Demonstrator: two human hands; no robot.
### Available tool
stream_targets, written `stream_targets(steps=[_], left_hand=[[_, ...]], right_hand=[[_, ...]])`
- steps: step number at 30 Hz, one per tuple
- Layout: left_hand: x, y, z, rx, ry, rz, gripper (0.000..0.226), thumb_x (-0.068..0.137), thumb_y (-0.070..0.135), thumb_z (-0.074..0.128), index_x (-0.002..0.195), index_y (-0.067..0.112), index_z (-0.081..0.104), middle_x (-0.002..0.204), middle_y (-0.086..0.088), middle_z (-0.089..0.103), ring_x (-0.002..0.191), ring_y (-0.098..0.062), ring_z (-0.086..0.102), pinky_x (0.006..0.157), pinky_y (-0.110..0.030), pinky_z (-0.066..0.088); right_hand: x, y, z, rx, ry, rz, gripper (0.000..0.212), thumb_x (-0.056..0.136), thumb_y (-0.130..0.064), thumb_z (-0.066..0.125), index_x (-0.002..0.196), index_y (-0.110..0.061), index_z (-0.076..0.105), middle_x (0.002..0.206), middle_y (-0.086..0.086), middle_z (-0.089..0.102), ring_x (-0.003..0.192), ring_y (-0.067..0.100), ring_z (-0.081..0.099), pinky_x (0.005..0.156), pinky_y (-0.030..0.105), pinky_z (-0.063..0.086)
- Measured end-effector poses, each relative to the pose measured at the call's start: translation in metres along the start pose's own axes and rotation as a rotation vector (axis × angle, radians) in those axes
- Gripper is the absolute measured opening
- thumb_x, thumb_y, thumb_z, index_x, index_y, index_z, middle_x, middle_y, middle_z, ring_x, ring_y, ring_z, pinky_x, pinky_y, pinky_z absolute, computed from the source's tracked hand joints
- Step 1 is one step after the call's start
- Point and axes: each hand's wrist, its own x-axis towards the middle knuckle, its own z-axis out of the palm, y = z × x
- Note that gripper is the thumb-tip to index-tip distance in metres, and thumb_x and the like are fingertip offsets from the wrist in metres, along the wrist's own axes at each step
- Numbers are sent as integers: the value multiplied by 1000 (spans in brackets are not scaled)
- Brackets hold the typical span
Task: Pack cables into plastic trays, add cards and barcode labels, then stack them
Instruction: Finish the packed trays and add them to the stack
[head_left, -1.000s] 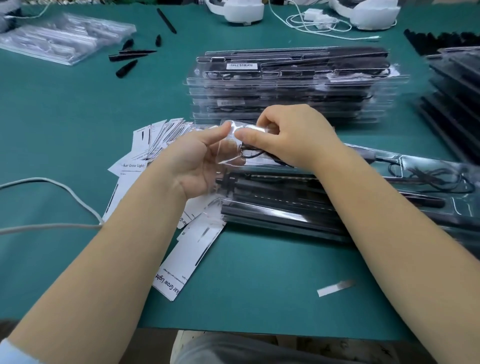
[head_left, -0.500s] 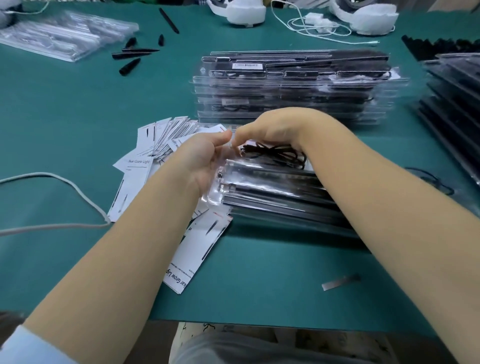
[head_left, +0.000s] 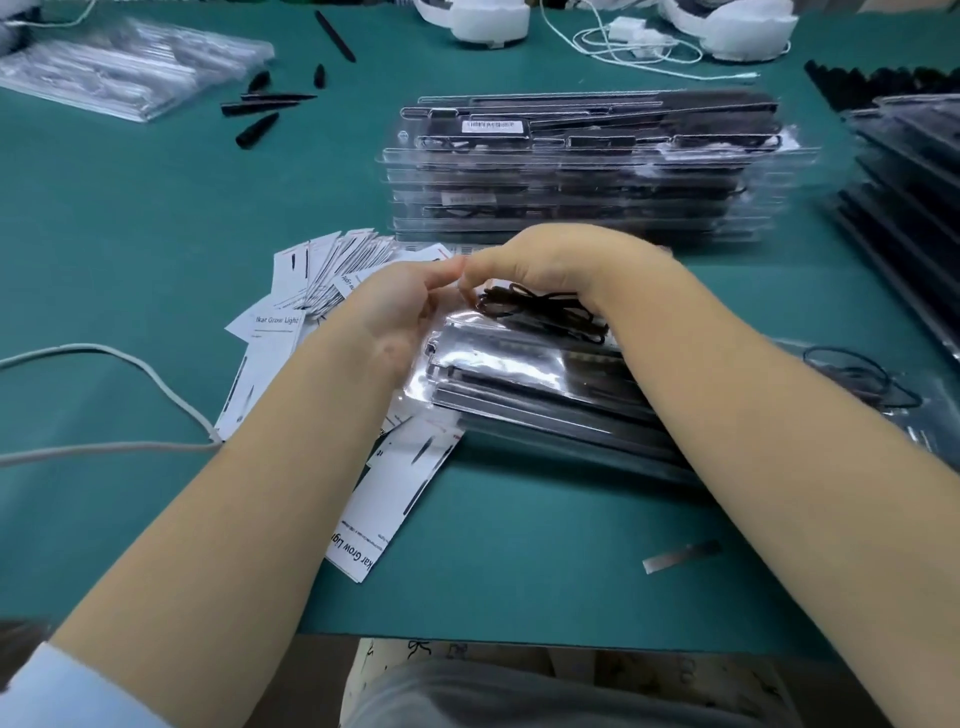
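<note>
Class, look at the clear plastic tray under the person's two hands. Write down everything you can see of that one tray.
The tray is a long, clear, glossy plastic blister with moulded channels, lying flat on top of similar trays near the table's front. Long black parts fill its channels, and a coiled black cable sits at its far left end. The left hand rests against its left end; the right hand curls over the cable, fingertips hidden. The right forearm covers its right part. Printed white cards lie beside and partly under it.

Black cable (head_left: 540, 309) seemingly atop clear tray (head_left: 519, 374)
</note>
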Motion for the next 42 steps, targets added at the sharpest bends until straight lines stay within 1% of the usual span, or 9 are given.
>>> stream_targets(steps=[3, 6, 8, 12, 16, 19, 22, 31, 42], left_hand=[[-2, 3, 3, 9, -38, -19, 19, 95, 28, 53, 102, 17, 66, 66, 8, 71, 87, 1, 61, 102, -34, 16], [-1, 4, 3, -16, -24, -37, 12, 93, 25, 56, 96, 17, 63, 60, 9, 67, 56, 6, 63, 91, -27, 25], [-1, 3, 3, -7, -11, -59, 12, 87, 21, 58, 96, 13, 58, 64, 5, 62, 48, -2, 60, 89, -32, 31], [-4, 5, 3, -17, -113, -131, 8, 83, 16, 52, 77, 12, 50, 60, 2, 55, 44, -12, 52, 52, -23, 50], [-5, 8, 3, -75, -136, -133, 14, 81, 15, 50, 68, 12, 48, 55, 3, 57, 52, -13, 47, 58, -23, 46], [-7, 11, 4, -132, -62, -67, 14, 84, 7, 50, 71, 9, 46, 60, -2, 59, 39, -9, 54, 35, -11, 33], [-8, 11, 4, -44, -4, -2, 11, 82, 7, 53, 71, 9, 52, 59, -1, 63, 43, -12, 61, 33, -9, 31], [-12, 10, 9, -69, 14, -47, 12, 82, 11, 52, 71, 6, 52, 51, 2, 62, 30, -7, 51, 34, -9, 35], [-9, 11, 3, -37, -33, -39, 11, 82, 11, 54, 71, 8, 53, 54, 4, 62, 47, -12, 64, 38, -12, 39]], right_hand=[[-1, 5, -2, 62, -4, -24, 51, 60, -64, 64, 99, -32, 67, 110, -8, 54, 93, 13, 50, 62, 27, 34], [1, 13, -7, 278, 41, 5, 20, 73, -40, 61, 64, -24, 68, 71, -9, 60, 68, 9, 51, 64, 25, 40], [1, 19, -10, 410, 84, 11, 31, 80, -22, 56, 49, -21, 59, 51, -9, 51, 50, 8, 40, 53, 19, 40], [-4, 19, -15, 416, 107, 43, 23, 81, -20, 56, 92, -8, 71, 47, -9, 46, 58, 11, 40, 67, 26, 40], [-12, 8, -22, 235, 156, -39, 30, 82, -28, 52, 98, -8, 69, 80, 4, 60, 73, 18, 50, 72, 34, 46], [-16, 1, -24, 166, 200, -105, 27, 87, -23, 53, 100, -3, 66, 81, 3, 58, 71, 15, 51, 68, 28, 46], [-17, 1, -21, 144, 187, -116, 29, 89, -21, 54, 107, -2, 65, 93, 6, 58, 84, 18, 52, 80, 32, 47], [-19, 1, -21, 148, 177, -142, 29, 90, -20, 51, 109, -3, 66, 81, 0, 55, 73, 15, 49, 69, 26, 42], [-19, -2, -21, 76, 203, -160, 31, 91, -22, 49, 109, -3, 66, 85, 3, 57, 75, 17, 51, 68, 25, 43]])
